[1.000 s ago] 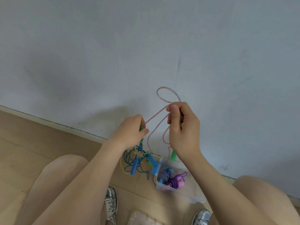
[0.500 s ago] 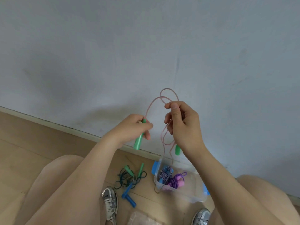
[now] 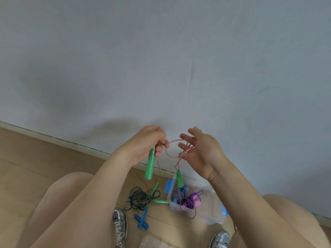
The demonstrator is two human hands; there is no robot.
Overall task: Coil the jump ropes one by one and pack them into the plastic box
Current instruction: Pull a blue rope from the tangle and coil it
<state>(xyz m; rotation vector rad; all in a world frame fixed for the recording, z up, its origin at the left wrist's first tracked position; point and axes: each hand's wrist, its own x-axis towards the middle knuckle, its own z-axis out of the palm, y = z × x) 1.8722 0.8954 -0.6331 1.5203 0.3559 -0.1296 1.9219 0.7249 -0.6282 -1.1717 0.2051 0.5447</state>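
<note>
My left hand (image 3: 145, 146) grips one green handle (image 3: 150, 164) of a thin pink jump rope (image 3: 180, 152), held up in front of the wall. My right hand (image 3: 202, 152) has its fingers spread, with several pink loops wound around them. The rope's second green handle (image 3: 179, 178) dangles from those loops above the clear plastic box (image 3: 208, 213) on the floor. A blue-and-white striped rope (image 3: 178, 193) and a purple rope with pink handles (image 3: 192, 201) lie coiled inside the box.
A dark green rope with green handles (image 3: 141, 198) and a pair of blue handles (image 3: 142, 220) lie on the wooden floor left of the box. My knees and grey sneakers (image 3: 119, 225) flank the spot. A clear lid (image 3: 152, 242) lies at the bottom edge.
Both hands have dropped lower. My right hand opened its fingers, and the pink rope now wraps around them instead of being pinched. The free green handle hangs closer to the box.
</note>
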